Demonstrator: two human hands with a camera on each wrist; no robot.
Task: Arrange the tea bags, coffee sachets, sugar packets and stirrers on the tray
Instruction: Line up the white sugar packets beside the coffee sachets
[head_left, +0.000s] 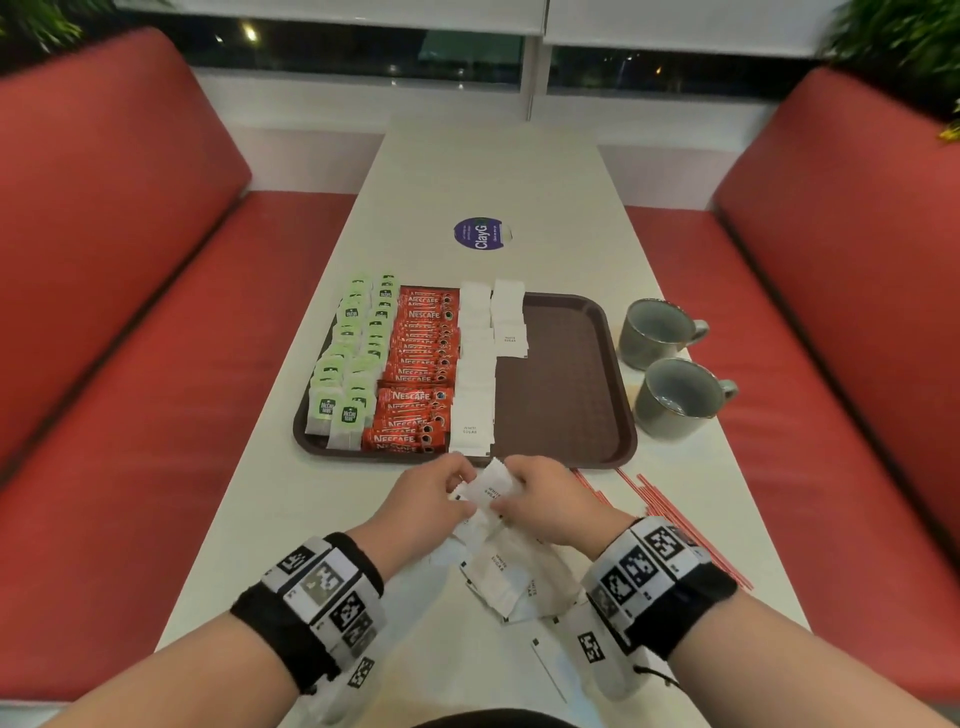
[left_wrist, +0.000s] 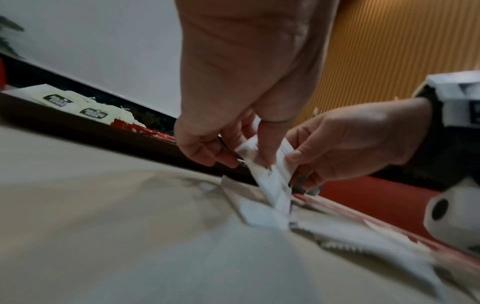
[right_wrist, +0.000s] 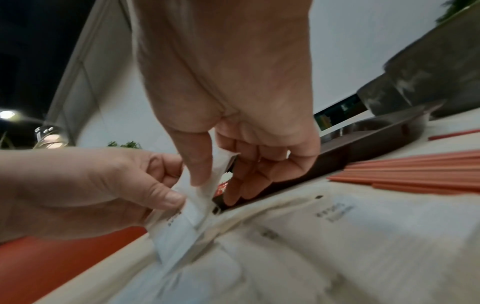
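Pinching sugar packets (head_left: 488, 493) in left grip (head_left: 423, 501) and right grip (head_left: 550, 501) | hovering over loose pile (head_left: 511, 577) on counter (head_left: 291, 519) | just before tray (head_left: 566, 395)

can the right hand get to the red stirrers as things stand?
Probably yes, once freed. The stirrers lie on the table just right of the right hand, nothing between, but it and the left hand are pinching sugar packets.
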